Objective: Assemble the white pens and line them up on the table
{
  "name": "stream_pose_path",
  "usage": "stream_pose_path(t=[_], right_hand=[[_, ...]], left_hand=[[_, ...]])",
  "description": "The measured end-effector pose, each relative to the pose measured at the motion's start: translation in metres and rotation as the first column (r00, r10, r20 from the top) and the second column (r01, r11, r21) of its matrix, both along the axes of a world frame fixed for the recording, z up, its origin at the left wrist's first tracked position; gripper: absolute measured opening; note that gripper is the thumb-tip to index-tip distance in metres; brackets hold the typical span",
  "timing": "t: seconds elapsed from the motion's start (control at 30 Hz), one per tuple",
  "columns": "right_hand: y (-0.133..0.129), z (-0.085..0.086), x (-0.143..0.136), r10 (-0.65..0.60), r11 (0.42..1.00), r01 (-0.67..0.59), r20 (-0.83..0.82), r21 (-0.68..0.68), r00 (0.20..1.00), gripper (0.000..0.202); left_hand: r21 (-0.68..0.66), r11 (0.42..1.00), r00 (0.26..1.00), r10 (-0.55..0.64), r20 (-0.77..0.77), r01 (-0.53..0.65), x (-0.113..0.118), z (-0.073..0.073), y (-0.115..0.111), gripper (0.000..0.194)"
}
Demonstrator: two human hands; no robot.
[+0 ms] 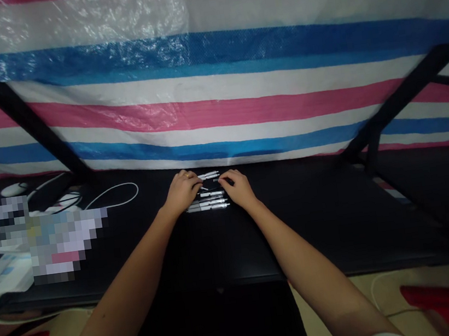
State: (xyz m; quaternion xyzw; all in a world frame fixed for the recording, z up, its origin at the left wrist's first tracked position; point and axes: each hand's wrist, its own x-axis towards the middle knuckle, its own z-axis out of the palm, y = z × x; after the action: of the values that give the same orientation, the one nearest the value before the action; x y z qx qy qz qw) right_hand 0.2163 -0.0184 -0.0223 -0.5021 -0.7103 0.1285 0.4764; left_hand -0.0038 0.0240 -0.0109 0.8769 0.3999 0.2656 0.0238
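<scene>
Head view: a striped sheet (pixel 217 115) of red, white and blue hangs behind the far edge of my work area. Before it stands the black table (pixel 310 223). My left hand (pixel 183 191) is curled over the table with its fingertips lowered; whether it grips anything I cannot tell. My right hand (pixel 238 186) faces it across a narrow gap, thumb and forefinger drawn together. Pens (pixel 214 207) lie crosswise on the table, roughly parallel, some beside my fingertips, others nearer to me, between my wrists. By my left fingertips shows a thin pale piece (pixel 204 188), too small to identify. Smallest, a small grey piece (pixel 215 180) appears clamped in my right fingertips. Assessment: I judge the step in hand to be fine handling of small pieces among the pens. My next move calls for a light, steady pinch, without disturbing the row.
</scene>
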Motion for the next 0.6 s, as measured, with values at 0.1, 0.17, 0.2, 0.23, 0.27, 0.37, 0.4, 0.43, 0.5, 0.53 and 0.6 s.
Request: stream_pose_path(t=[0.1,0.17,0.2,0.23,0.27,0.37,0.4,0.43,0.5,0.53,0.6], right_hand=[[0.003,-0.004,0.002,-0.011,1.0,0.012,0.03,-0.022,0.999,0.014],[0.004,-0.006,0.002,-0.008,1.0,0.009,0.043,-0.029,0.999,0.013],[0.004,-0.007,0.002,-0.003,1.0,0.005,0.047,-0.031,0.999,0.013],[0.005,-0.009,0.002,0.001,0.999,0.001,0.052,-0.032,0.999,0.013],[0.006,-0.009,0.002,0.004,0.999,-0.002,0.058,-0.035,0.998,0.013],[0.007,-0.011,0.002,0.012,0.999,-0.01,0.067,-0.038,0.998,0.012],[0.007,-0.011,0.001,0.019,0.999,-0.017,0.064,-0.033,0.998,0.012],[0.007,-0.011,0.001,0.028,0.999,-0.026,0.057,-0.025,0.998,0.012],[0.006,-0.009,-0.001,0.042,0.999,-0.041,0.038,-0.011,0.998,0.011],[0.005,-0.009,-0.001,0.046,0.999,-0.046,0.03,-0.009,0.998,0.011],[0.005,-0.008,-0.003,0.048,0.999,-0.048,0.017,-0.008,0.999,0.012]], left_hand=[[-0.013,1.0,0.992,-0.01,-0.122,0.008,-0.001,-0.002,0.003,0.021],[-0.026,1.0,0.987,-0.011,-0.163,0.007,0.001,-0.002,0.003,0.021],[-0.03,1.0,0.985,-0.007,-0.173,0.002,0.002,-0.001,0.002,0.021],[-0.033,0.999,0.985,-0.003,-0.175,-0.003,0.002,-0.001,0.002,0.022],[-0.036,0.999,0.985,0.001,-0.17,-0.008,0.003,0.0,0.001,0.022],[-0.042,0.999,0.993,0.016,-0.115,-0.021,0.004,0.002,-0.002,0.023],[-0.043,0.999,0.996,0.022,-0.092,-0.026,0.004,0.002,-0.003,0.023],[-0.043,0.999,0.997,0.027,-0.073,-0.03,0.004,0.002,-0.004,0.022],[-0.042,0.999,0.998,0.028,-0.051,-0.03,0.005,0.002,-0.007,0.023],[-0.04,0.999,0.999,0.025,-0.046,-0.027,0.005,0.003,-0.007,0.023],[-0.036,0.999,0.999,0.026,-0.034,-0.027,0.006,0.003,-0.009,0.023]])
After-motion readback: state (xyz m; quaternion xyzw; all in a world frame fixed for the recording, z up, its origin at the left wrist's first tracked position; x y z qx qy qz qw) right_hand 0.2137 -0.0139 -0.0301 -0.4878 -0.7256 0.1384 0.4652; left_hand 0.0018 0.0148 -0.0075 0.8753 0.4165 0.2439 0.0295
